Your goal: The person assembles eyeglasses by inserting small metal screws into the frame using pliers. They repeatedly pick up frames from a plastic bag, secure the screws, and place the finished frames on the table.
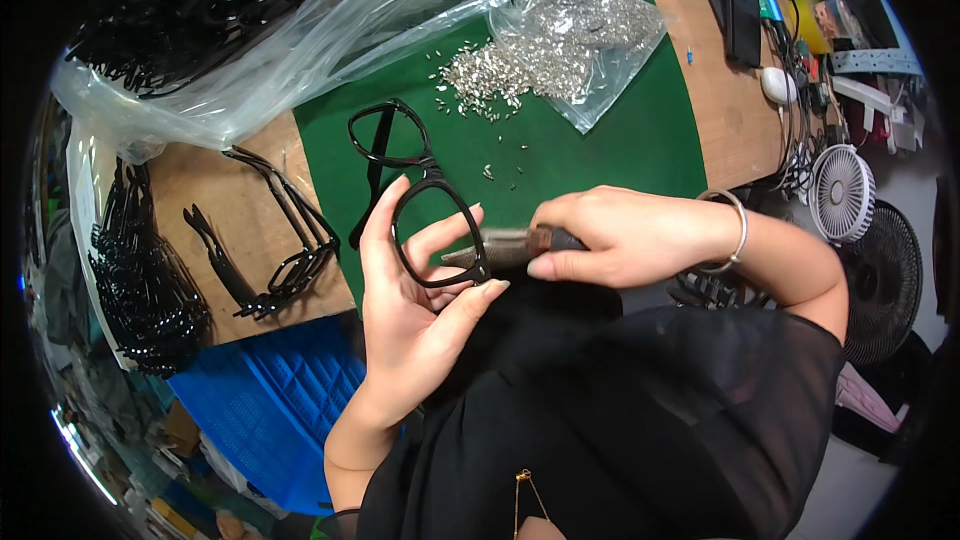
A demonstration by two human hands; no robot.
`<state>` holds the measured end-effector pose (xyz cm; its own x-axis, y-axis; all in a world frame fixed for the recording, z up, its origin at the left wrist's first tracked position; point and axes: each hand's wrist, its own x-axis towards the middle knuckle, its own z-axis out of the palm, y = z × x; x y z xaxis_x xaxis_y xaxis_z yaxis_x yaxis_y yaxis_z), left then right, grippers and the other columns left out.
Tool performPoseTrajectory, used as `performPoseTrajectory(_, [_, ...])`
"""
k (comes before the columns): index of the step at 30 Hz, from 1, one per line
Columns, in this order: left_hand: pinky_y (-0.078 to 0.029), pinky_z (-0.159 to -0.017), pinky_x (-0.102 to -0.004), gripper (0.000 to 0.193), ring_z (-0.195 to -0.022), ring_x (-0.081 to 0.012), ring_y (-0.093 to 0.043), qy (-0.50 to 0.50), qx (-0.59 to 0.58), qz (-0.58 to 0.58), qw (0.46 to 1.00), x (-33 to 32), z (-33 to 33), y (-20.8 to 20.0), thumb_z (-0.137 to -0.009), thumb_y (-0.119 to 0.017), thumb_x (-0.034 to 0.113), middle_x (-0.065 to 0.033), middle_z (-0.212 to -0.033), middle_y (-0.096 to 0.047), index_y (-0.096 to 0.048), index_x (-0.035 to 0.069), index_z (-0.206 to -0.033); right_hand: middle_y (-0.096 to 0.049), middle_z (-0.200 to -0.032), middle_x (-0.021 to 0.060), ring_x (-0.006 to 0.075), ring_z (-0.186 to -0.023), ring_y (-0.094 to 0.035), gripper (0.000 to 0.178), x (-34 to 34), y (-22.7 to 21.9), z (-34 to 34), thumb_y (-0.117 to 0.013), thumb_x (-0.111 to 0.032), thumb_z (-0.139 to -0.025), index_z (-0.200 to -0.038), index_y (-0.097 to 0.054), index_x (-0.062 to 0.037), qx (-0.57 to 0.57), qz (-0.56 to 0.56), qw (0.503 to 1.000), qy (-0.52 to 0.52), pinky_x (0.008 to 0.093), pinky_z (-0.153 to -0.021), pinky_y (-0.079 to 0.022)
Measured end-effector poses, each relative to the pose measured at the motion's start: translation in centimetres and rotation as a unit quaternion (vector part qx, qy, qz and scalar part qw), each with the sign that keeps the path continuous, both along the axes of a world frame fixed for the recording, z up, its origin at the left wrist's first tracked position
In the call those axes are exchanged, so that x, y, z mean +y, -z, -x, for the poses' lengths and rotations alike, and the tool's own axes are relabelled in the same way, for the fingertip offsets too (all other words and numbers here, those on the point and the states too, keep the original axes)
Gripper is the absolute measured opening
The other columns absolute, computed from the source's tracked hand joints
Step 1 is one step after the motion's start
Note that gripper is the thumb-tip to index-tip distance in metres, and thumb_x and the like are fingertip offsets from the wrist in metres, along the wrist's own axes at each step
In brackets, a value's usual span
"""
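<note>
My left hand (405, 315) holds a black eyeglass frame (435, 180) by its near rim, with my fingers behind and through the lens opening and the thumb at the corner. No lenses show in the openings, and a folded-out temple arm hangs at the far end. My right hand (610, 237) grips pliers (512, 243) with worn metal jaws, slightly blurred. The jaws reach the frame's near corner beside my left fingers; whether they touch it I cannot tell. Beyond my hands, small silvery metal pieces (480, 78) lie loose on a green mat (640, 145).
A clear plastic bag (590, 60) of silvery pieces lies on the mat. At the left are more black frames (290, 275) and a pile of black temple-like parts (145, 270). A large bag (260, 80) holds black frames. A blue basket (270, 410) stands below; small fans (842, 193) at right.
</note>
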<state>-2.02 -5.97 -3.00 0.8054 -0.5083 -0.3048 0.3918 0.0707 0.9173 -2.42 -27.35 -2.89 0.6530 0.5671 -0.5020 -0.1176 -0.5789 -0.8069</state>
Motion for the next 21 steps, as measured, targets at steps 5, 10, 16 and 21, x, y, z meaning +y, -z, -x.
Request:
performPoseTrajectory(5, [-0.047,-0.066,-0.0193,0.088,-0.078,-0.0105,-0.057,-0.004,-0.010,0.051,0.999,0.2,0.6,1.9,-0.068,-0.064,-0.011,-0.0161,-0.110,-0.049,-0.010,0.008,-0.134,-0.057,-0.078,0.0163,0.0327,-0.075,-0.057,0.019,0.7,4.7,2.2,-0.061,-0.016,-0.077,-0.086,-0.053,0.0001,-0.153,0.046,0.982,0.105,0.0385,-0.065,-0.045])
performPoseTrajectory(10, [-0.040,-0.064,-0.0194,0.085,-0.068,-0.0082,-0.046,0.016,-0.079,0.120,0.989,3.4,4.6,3.0,-0.070,-0.063,-0.007,-0.0190,-0.105,-0.048,-0.007,0.012,-0.130,-0.056,-0.075,0.0135,0.0324,-0.073,-0.056,0.016,0.3,5.0,0.0,-0.060,-0.007,-0.072,-0.083,-0.050,-0.0022,-0.272,0.128,0.948,0.103,0.0381,-0.065,-0.045])
performPoseTrajectory(16, [-0.047,-0.080,-0.0304,0.089,-0.089,-0.0206,-0.058,-0.001,0.057,0.030,0.998,3.2,5.1,2.3,-0.068,-0.056,-0.015,-0.0200,-0.115,-0.048,-0.004,0.016,-0.134,-0.054,-0.073,0.0159,0.0326,-0.073,-0.056,0.016,1.0,6.6,-0.8,-0.059,-0.009,-0.069,-0.079,-0.050,-0.0005,-0.306,0.168,0.933,0.091,0.0413,-0.067,-0.045])
performPoseTrajectory(21, [-0.046,-0.084,-0.0381,0.079,-0.099,-0.0277,-0.054,0.041,0.176,0.138,0.974,3.0,3.8,2.2,-0.062,-0.052,-0.018,-0.0183,-0.112,-0.048,-0.018,0.015,-0.125,-0.054,-0.073,0.0150,0.0321,-0.073,-0.055,0.015,1.4,6.3,-0.2,-0.059,-0.009,-0.069,-0.079,-0.050,0.0000,-0.301,0.200,0.928,0.089,0.0406,-0.066,-0.045])
